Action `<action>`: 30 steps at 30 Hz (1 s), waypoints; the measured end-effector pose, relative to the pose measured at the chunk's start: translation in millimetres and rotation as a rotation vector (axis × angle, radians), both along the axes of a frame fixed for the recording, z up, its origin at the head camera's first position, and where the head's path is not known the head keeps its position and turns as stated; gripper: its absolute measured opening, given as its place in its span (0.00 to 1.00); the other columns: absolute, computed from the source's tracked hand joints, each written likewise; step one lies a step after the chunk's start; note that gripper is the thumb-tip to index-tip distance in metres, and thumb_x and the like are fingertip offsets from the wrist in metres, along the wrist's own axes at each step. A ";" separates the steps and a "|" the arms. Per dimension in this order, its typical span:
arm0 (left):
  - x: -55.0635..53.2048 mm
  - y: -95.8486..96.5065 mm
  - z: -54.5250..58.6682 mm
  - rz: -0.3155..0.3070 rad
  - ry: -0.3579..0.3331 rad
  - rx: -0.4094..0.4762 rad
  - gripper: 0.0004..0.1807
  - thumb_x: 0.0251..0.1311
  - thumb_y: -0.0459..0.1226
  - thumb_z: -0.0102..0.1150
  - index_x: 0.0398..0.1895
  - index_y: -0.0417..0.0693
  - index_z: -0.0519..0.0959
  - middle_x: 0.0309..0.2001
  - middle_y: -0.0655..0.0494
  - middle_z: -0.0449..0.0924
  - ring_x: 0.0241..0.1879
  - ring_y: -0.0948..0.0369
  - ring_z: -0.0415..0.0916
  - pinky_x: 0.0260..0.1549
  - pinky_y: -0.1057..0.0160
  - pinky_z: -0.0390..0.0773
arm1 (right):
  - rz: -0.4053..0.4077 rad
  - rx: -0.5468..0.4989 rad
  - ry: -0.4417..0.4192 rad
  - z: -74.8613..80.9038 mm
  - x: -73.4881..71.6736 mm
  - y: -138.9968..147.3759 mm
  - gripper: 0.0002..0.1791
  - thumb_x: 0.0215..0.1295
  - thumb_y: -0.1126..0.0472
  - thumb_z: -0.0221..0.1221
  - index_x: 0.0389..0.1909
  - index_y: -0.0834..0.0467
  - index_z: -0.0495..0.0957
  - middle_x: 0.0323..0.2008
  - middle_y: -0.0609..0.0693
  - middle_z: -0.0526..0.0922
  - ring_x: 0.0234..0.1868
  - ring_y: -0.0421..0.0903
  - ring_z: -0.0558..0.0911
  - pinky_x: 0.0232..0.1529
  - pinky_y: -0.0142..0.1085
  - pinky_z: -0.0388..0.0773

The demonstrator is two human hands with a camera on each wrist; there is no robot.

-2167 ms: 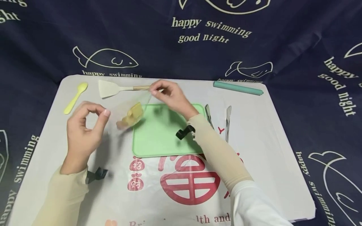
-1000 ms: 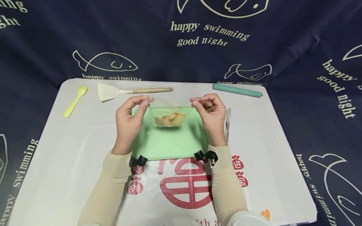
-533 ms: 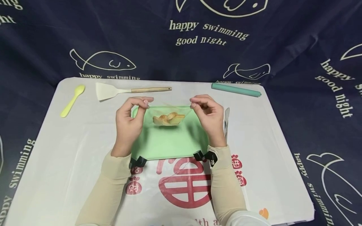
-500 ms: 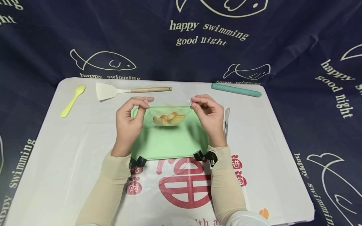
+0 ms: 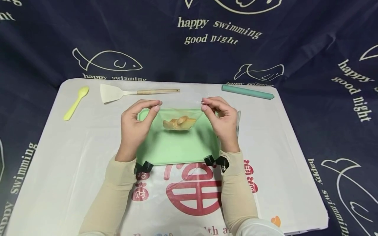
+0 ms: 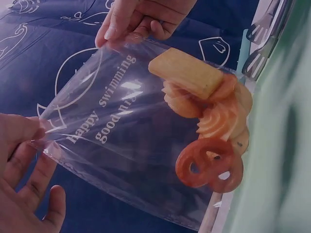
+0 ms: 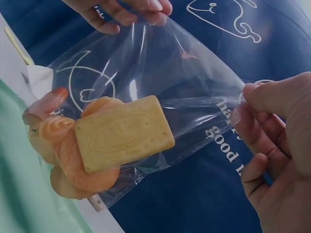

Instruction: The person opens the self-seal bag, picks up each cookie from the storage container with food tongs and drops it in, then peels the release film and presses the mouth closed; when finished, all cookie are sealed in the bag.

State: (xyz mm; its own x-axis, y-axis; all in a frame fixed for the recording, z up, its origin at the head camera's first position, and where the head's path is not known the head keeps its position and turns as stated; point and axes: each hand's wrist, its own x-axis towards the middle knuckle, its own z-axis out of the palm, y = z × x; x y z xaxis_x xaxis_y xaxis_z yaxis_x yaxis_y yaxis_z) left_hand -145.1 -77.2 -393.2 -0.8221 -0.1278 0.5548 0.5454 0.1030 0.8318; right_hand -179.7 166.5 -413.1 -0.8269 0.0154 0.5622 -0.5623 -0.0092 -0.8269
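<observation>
A clear plastic bag (image 6: 126, 145) hangs between my two hands, stretched at its top corners. Inside lie several biscuits at the bottom: a rectangular one (image 7: 125, 133), swirled ones (image 6: 221, 119) and a brown pretzel-shaped one (image 6: 210, 165). My left hand (image 5: 137, 126) pinches one top corner between thumb and fingers. The opposite corner is pinched by my right hand (image 5: 221, 121). In the head view, the bag is over a light green tray (image 5: 177, 150), with a shadow below the biscuits.
Along the table's back lie a yellow spoon (image 5: 76, 103), a white spatula (image 5: 112, 93) with a wooden handle, and a teal rod (image 5: 247, 91). Metal utensils (image 6: 262, 36) lie right of the tray, mostly behind my right hand in the head view. A dark printed cloth (image 5: 189, 59) surrounds the table.
Two seconds ago the bag was tilted at the left, beside the tray's edge. Both hands then came level over the tray with it. In the last half second they have barely moved.
</observation>
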 end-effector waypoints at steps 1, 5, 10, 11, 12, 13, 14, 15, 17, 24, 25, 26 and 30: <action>0.0 0.1 0.6 0.007 -0.006 0.001 0.07 0.61 0.20 0.64 0.41 0.30 0.86 0.40 0.43 0.87 0.42 0.58 0.82 0.49 0.62 0.79 | 0.000 0.002 0.000 -0.6 -0.5 0.5 0.11 0.59 0.82 0.65 0.43 0.73 0.85 0.38 0.63 0.84 0.34 0.47 0.78 0.32 0.32 0.72; 0.1 -0.1 1.7 0.032 -0.014 -0.008 0.07 0.60 0.20 0.66 0.40 0.30 0.86 0.39 0.43 0.87 0.40 0.57 0.83 0.48 0.62 0.80 | 0.001 0.013 0.004 -7.5 -5.4 3.4 0.12 0.59 0.78 0.68 0.44 0.68 0.87 0.38 0.63 0.84 0.33 0.48 0.78 0.30 0.33 0.71; 0.4 0.2 0.3 0.051 -0.027 -0.016 0.09 0.59 0.20 0.67 0.43 0.29 0.86 0.38 0.43 0.87 0.39 0.59 0.82 0.46 0.64 0.79 | -0.022 0.032 0.003 -9.7 -5.9 3.5 0.12 0.58 0.79 0.68 0.43 0.69 0.86 0.37 0.62 0.84 0.32 0.47 0.77 0.29 0.32 0.69; 0.4 0.4 -0.2 0.055 -0.029 -0.019 0.10 0.59 0.20 0.67 0.44 0.30 0.86 0.38 0.43 0.87 0.39 0.59 0.82 0.46 0.65 0.80 | -0.029 0.037 0.002 -8.8 -5.3 3.2 0.12 0.58 0.80 0.68 0.43 0.70 0.86 0.37 0.62 0.84 0.32 0.46 0.77 0.29 0.32 0.69; 0.4 0.6 -0.5 0.061 -0.034 -0.020 0.10 0.58 0.20 0.67 0.44 0.30 0.86 0.38 0.43 0.87 0.39 0.60 0.82 0.47 0.65 0.79 | -0.037 0.043 0.000 -6.0 -3.5 1.9 0.12 0.57 0.81 0.67 0.43 0.71 0.86 0.37 0.62 0.84 0.32 0.46 0.77 0.29 0.31 0.69; 0.3 0.6 -0.7 0.064 -0.030 -0.023 0.11 0.58 0.20 0.67 0.44 0.31 0.86 0.38 0.43 0.87 0.39 0.60 0.83 0.47 0.65 0.80 | -0.045 0.049 -0.001 -3.1 -1.8 0.8 0.12 0.57 0.81 0.67 0.43 0.72 0.85 0.36 0.62 0.84 0.32 0.45 0.77 0.30 0.31 0.69; 0.2 0.8 -1.0 0.069 -0.030 -0.025 0.11 0.58 0.20 0.68 0.44 0.31 0.86 0.38 0.44 0.88 0.39 0.60 0.83 0.47 0.65 0.80 | -0.054 0.058 0.001 -0.2 0.0 -0.4 0.11 0.57 0.82 0.67 0.42 0.73 0.85 0.36 0.63 0.84 0.33 0.45 0.78 0.30 0.31 0.69; 0.0 0.9 -1.3 0.075 -0.029 -0.028 0.10 0.58 0.20 0.68 0.43 0.31 0.86 0.38 0.44 0.88 0.38 0.60 0.83 0.47 0.65 0.80 | -0.063 0.067 0.002 2.3 1.5 -1.4 0.11 0.57 0.82 0.67 0.42 0.74 0.85 0.36 0.63 0.84 0.33 0.45 0.78 0.31 0.31 0.69; -0.1 1.2 -1.5 0.085 -0.026 -0.034 0.09 0.57 0.21 0.69 0.41 0.32 0.87 0.38 0.45 0.88 0.38 0.60 0.83 0.45 0.66 0.80 | -0.086 0.091 0.006 7.6 4.7 -3.5 0.10 0.57 0.82 0.67 0.41 0.75 0.84 0.35 0.64 0.85 0.34 0.45 0.79 0.32 0.32 0.69; -1.5 1.9 -3.4 0.123 -0.008 -0.074 0.07 0.56 0.22 0.71 0.38 0.34 0.89 0.37 0.49 0.88 0.35 0.55 0.83 0.39 0.68 0.78 | -0.180 0.194 0.010 14.4 8.0 -7.1 0.07 0.57 0.78 0.69 0.37 0.71 0.87 0.35 0.61 0.86 0.35 0.46 0.80 0.31 0.37 0.68; -2.1 1.6 -4.7 0.128 -0.006 -0.079 0.07 0.56 0.23 0.71 0.38 0.35 0.89 0.37 0.50 0.89 0.35 0.55 0.83 0.39 0.68 0.78 | -0.192 0.204 0.008 14.7 8.0 -7.7 0.07 0.57 0.78 0.70 0.37 0.70 0.87 0.34 0.60 0.86 0.35 0.46 0.80 0.31 0.36 0.68; -2.5 1.4 -5.5 0.131 -0.005 -0.084 0.06 0.56 0.23 0.72 0.37 0.35 0.89 0.37 0.50 0.89 0.34 0.54 0.83 0.39 0.68 0.78 | -0.202 0.213 0.008 14.7 7.8 -8.1 0.06 0.57 0.78 0.70 0.36 0.70 0.87 0.34 0.60 0.87 0.35 0.46 0.80 0.31 0.36 0.68; -3.6 0.6 -6.9 0.151 -0.006 -0.105 0.06 0.56 0.24 0.72 0.36 0.36 0.89 0.35 0.51 0.88 0.34 0.55 0.82 0.37 0.69 0.76 | -0.223 0.232 0.009 14.5 7.2 -8.7 0.05 0.56 0.78 0.70 0.34 0.70 0.87 0.33 0.60 0.86 0.36 0.45 0.81 0.30 0.35 0.68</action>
State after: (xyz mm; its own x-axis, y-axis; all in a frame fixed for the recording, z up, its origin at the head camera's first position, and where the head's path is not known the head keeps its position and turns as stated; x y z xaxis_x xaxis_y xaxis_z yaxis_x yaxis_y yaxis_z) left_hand -148.6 -76.7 -400.1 -0.8009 -0.1922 0.5671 0.5125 0.2698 0.8152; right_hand -172.5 157.8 -398.6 -0.8123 0.0657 0.5795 -0.5371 0.3030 -0.7872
